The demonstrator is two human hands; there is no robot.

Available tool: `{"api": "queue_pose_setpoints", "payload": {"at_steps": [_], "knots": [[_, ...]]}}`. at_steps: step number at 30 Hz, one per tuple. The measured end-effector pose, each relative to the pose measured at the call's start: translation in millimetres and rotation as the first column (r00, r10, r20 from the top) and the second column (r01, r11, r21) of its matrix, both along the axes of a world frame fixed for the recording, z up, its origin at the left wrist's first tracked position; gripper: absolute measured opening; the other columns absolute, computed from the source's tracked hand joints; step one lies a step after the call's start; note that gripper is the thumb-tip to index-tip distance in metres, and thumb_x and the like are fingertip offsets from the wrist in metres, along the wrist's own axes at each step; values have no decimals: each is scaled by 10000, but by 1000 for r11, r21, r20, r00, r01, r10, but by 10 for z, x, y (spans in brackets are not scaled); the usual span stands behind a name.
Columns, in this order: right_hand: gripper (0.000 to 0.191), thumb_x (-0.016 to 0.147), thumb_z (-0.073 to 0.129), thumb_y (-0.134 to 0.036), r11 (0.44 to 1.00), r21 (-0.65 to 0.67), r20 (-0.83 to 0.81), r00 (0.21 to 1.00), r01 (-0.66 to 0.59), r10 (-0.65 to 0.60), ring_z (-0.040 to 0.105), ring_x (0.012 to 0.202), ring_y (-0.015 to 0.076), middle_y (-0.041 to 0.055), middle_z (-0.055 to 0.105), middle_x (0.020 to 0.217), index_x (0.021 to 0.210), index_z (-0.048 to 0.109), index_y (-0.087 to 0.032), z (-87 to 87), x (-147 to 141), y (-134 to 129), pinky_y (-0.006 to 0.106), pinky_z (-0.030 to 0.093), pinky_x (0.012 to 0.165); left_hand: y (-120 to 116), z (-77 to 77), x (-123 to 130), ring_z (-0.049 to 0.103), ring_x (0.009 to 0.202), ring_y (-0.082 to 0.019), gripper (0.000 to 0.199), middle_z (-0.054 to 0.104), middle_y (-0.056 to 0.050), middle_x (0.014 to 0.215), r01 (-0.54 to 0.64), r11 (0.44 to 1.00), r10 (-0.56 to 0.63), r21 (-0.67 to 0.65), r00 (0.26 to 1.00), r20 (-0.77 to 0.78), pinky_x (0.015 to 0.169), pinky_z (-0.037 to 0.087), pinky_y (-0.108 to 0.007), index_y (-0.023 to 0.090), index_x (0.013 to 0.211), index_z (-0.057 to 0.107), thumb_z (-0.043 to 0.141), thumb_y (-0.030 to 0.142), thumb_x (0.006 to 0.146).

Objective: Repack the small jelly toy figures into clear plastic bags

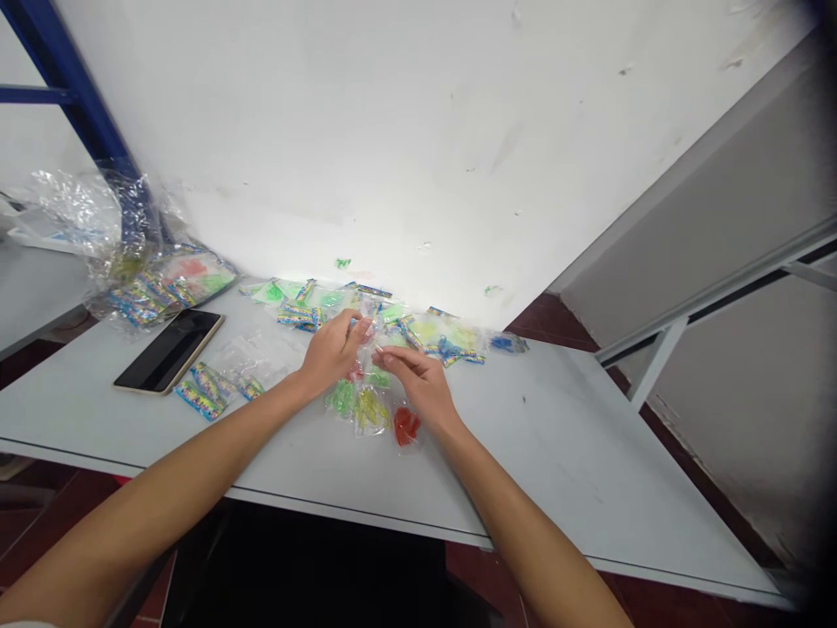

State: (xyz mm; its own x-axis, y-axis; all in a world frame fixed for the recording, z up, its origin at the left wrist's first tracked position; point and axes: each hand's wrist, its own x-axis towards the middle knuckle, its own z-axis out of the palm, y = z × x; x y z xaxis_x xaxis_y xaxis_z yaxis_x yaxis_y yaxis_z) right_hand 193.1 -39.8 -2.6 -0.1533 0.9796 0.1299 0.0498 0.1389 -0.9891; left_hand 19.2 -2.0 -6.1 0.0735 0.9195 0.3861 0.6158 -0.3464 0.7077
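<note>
My left hand [332, 351] and my right hand [415, 384] meet over the white table [536, 445], with their fingertips pinching a small clear plastic packet [367, 342]. Its contents are hard to make out behind my fingers. Just below my hands lie loose packets of green [341, 398], yellow [370, 410] and red [406, 426] jelly-like pieces. A row of similar packets with striped header cards [333, 305] runs along the wall behind my hands.
A black smartphone [168, 351] lies face up at the left, beside striped-card packets [200, 391]. Crumpled clear plastic [82, 214] and more packets heap up by a blue steel rack upright [71, 96]. A white wall [359, 131] backs the table, and a red tiled floor shows below its edges.
</note>
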Motion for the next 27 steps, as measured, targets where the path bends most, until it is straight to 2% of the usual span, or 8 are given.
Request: {"api": "queue_pose_setpoints", "payload": {"at_steps": [3,6,9,12,14,16,21,27], "knots": [[181,821,657,-376,1000,0,8,1000,14,-14,650,1106,243,20,745,1083,929,771,-286,5,38,15,434,479,1011,46,-23,-35,609,995,-242,486,666,-94,1019,-81,995,83,59,996,-35,882,434,-356,176,1226,553,278,504,997],[171,798,675,-349,999,-45,-52,998,19,-21,584,1222,253,23,726,1155,921,775,-285,22,88,38,437,426,1074,34,14,-46,527,1216,-282,465,590,-156,1244,-91,963,118,255,989,-90,1028,390,-438,166,1304,536,324,443,996],[214,783,658,-320,997,-76,-139,990,-33,22,564,1247,259,29,712,1187,962,769,-281,51,114,50,436,420,1082,-38,62,-8,375,1392,-294,454,481,-142,1427,142,908,-79,395,982,-170,1123,323,-472,212,1354,510,435,427,961],[260,759,641,-306,993,-81,-236,970,-84,63,581,1224,264,32,710,1188,989,760,-273,96,106,44,437,433,1069,-81,50,46,287,1446,-317,640,417,-137,1500,391,838,-276,380,905,-323,1159,275,-498,226,1450,394,547,502,893],[289,753,639,-329,990,-79,-273,957,-119,93,592,1209,278,45,708,1193,1009,752,-257,133,88,32,455,441,1059,-65,8,65,278,1445,-337,809,408,-168,1499,447,825,-300,344,864,-404,1165,255,-510,190,1500,292,593,557,846],[328,765,632,-377,984,-85,-282,951,-159,129,613,1175,294,60,707,1194,1045,742,-246,168,66,19,483,459,1035,-32,-41,70,322,1412,-349,891,435,-196,1459,437,839,-271,325,852,-448,1155,257,-509,149,1516,229,615,561,827],[351,781,649,-430,975,-109,-305,940,-195,154,649,1106,295,79,728,1132,1057,732,-231,182,43,21,493,487,1006,-7,-107,86,497,1168,-328,764,561,-164,1188,373,887,-163,274,806,-569,1031,363,-483,115,1511,218,561,354,872],[333,760,692,-380,973,-182,-280,956,-141,86,676,1027,244,73,728,1097,1051,713,-219,183,105,59,448,492,1010,-36,-116,126,506,1033,-310,710,567,-146,1081,298,923,-73,245,759,-647,927,397,-436,90,1487,266,515,182,828]]}}
